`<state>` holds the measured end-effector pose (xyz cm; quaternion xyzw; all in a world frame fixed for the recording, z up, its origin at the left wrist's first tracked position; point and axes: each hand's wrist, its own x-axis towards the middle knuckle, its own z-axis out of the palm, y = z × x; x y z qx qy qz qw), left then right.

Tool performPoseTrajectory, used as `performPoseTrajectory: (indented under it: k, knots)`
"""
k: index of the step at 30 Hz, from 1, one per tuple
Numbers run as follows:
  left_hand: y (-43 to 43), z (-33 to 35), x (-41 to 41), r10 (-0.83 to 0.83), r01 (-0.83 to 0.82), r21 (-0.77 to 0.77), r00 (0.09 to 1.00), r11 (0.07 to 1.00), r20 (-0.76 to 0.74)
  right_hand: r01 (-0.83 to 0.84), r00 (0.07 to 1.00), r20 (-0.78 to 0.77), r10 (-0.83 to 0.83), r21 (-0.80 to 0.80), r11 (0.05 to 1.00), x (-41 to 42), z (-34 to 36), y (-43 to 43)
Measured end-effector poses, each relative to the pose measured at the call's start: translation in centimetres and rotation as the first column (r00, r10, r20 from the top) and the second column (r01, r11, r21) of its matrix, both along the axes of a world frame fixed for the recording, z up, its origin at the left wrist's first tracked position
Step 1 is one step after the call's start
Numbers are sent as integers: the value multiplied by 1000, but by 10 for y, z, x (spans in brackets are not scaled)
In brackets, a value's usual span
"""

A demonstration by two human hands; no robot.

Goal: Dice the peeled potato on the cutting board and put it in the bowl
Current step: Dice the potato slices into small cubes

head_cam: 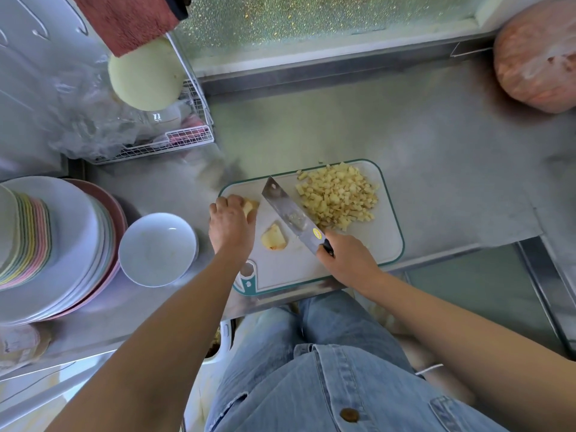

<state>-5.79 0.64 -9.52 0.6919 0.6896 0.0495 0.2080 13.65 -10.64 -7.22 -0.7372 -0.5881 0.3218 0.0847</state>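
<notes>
Denim shirt [327,385]: nearest the lens, bottom of head view, both bare forearms reaching out over it.
Left hand [230,227]: fingers curled down over a potato piece [252,206] at the board's far-left corner, pinning it.
Right hand [349,260]: fingers wrapped round the black handle of the knife [290,213]; blade slanted across the board, tip pointing away, a few bits stuck to its face.
Cutting board [388,244]: white with green edge, on the steel surface [436,135], near edge at the surface's front lip.
Diced pile [338,198]: large heap of small cubes on the board's far-right part, just right of the blade.
Loose wedge [274,240]: uncut, lying between left hand and blade.
Bowl [187,232]: white, left of the board, just beside the left wrist, nothing in it.
Progress: most dicing looks done; two pieces left to cut, whole transfer to the bowl not yet done.
Plate stack [62,244]: touching or nearly touching the bowl's left side, crowding it.
Wire rack [187,138]: behind the bowl, stuffed with plastic and dishes.
Wrapped pink lump [536,57]: far right corner, well apart.
Obstruction: left forearm lies between pile and bowl; otherwise path short.
</notes>
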Motion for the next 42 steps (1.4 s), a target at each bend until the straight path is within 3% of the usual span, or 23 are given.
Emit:
performPoseTrajectory:
  k: [3, 7, 11, 15, 18, 22, 29, 34, 42]
  knots:
    - [3, -1, 4, 43, -46, -61, 997, 997, -62, 4, 1000, -6, -4, -5, 1000, -1, -1, 1]
    - [11, 1, 10, 132, -131, -138, 991, 982, -2, 9, 1000, -26, -9, 5, 1000, -1, 0, 0]
    - [7, 8, 13, 128, -104, -129, 972, 986, 196, 23, 999, -34, -23, 1, 1000, -2, -1, 0]
    - [-11, 17, 6, 271, -204, -193, 849, 960, 453, 37, 998, -57, -36, 6, 999, -2, -1, -1]
    - [-27, 19, 4, 266, -148, -255, 805, 956, 531, 46, 996, -74, -45, 15, 999, -2, 0, -2]
    - [-47, 13, 6, 234, -130, -256, 870, 958, 433, 42, 995, -87, -40, 20, 999, -2, -1, -2]
    - [-54, -1, 9, 119, -101, -76, 950, 992, 288, 17, 998, -64, -15, 43, 999, -2, -1, -3]
    - [-63, -1, 7, -48, 58, -47, 979, 997, 197, -37, 999, -2, 37, 62, 997, -3, 2, -6]
    - [-68, 1, 17, 24, -21, -17, 982, 1000, 187, -135, 991, 6, 135, 69, 988, -13, 7, -27]
